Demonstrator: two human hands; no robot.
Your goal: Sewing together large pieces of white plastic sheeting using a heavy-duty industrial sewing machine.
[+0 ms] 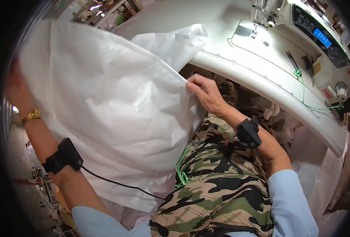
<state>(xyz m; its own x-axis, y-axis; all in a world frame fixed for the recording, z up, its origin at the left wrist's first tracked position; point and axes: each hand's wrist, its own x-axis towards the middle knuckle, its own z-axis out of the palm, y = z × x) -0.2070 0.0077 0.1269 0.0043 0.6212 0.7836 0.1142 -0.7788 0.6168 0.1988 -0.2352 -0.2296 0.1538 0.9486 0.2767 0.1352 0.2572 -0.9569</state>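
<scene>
Right hand: fingers pinched together on the right edge of the white woven bag, just below the curved rim of the sewing table. Left hand: raised at far left behind the bag's other edge; fingers hidden by the fabric, so grip cannot be told, though it appears to carry that side. Bag hangs spread between the 2 hands, over the lap in camouflage trousers. Green thread trails from its lower edge. Sewing machine sits well apart, upper right. Judgement: keep both edges level and taut so the sheet stays flat; mind the thread snagging.
</scene>
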